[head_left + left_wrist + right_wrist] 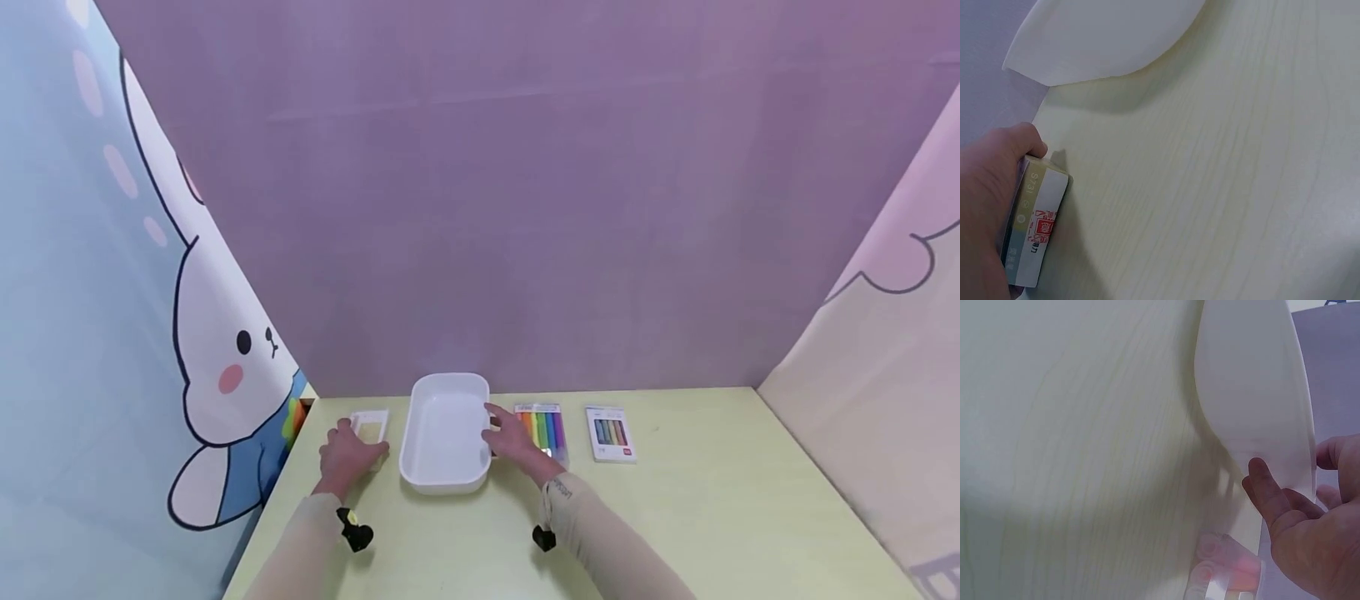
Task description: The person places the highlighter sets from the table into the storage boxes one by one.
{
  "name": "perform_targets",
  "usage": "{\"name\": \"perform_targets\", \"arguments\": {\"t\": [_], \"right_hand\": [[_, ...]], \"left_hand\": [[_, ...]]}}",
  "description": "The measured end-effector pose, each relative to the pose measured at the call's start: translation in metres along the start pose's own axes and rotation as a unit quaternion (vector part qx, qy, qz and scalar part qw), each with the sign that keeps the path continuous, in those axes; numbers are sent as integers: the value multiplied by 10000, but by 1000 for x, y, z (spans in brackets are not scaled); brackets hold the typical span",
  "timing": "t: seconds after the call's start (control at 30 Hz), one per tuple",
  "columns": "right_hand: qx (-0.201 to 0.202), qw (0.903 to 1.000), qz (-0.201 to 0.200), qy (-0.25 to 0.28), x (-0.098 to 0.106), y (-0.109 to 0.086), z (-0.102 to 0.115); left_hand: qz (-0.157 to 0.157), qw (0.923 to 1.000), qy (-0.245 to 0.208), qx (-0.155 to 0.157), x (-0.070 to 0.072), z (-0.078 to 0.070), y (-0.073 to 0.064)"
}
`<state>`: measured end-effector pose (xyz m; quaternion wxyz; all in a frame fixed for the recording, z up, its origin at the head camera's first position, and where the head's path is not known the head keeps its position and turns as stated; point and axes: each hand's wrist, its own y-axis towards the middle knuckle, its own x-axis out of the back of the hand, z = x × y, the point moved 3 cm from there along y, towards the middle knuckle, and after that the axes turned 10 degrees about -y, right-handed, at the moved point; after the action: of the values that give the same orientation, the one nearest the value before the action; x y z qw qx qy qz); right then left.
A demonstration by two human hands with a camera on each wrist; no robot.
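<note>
A small white and beige box (pixel 1038 219), printed "S731" with a red stamp-like mark, lies at the left of the table. My left hand (pixel 348 454) grips it, thumb at one end in the left wrist view; its far side is hidden behind the hand. To its right stands a white plastic tub (pixel 447 483) with rounded corners and a bare inside. At the tub's right side my right hand (pixel 516 440) holds the rim. In the right wrist view, fingertips (pixel 1259 470) lie along the outer wall and the thumb is at the rim.
Right of the tub lies a clear pack of rainbow-coloured pens (pixel 542 429), partly behind the right wrist. Farther right is a flat white box (pixel 611 435) with coloured sticks pictured on it. A purple backdrop (pixel 480 233) rises behind the pale wooden table (pixel 697 492).
</note>
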<state>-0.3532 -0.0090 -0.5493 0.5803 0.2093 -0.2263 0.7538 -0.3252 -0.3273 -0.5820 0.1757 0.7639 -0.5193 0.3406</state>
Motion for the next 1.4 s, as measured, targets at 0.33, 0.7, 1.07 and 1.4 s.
{"name": "perform_targets", "arguments": {"t": [0.33, 0.7, 1.07, 1.4], "right_hand": [[42, 10000, 7, 42, -6, -4, -1], [137, 9998, -59, -114, -3, 2, 1], [165, 9998, -68, 9, 2, 6, -2], [171, 9998, 42, 39, 2, 4, -1]], "left_hand": [[-82, 9995, -226, 200, 0, 7, -8], [-460, 9973, -563, 137, 13, 1, -28], [-866, 9923, -808, -359, 27, -26, -44], [-863, 9921, -802, -430, 47, -65, -63]]}}
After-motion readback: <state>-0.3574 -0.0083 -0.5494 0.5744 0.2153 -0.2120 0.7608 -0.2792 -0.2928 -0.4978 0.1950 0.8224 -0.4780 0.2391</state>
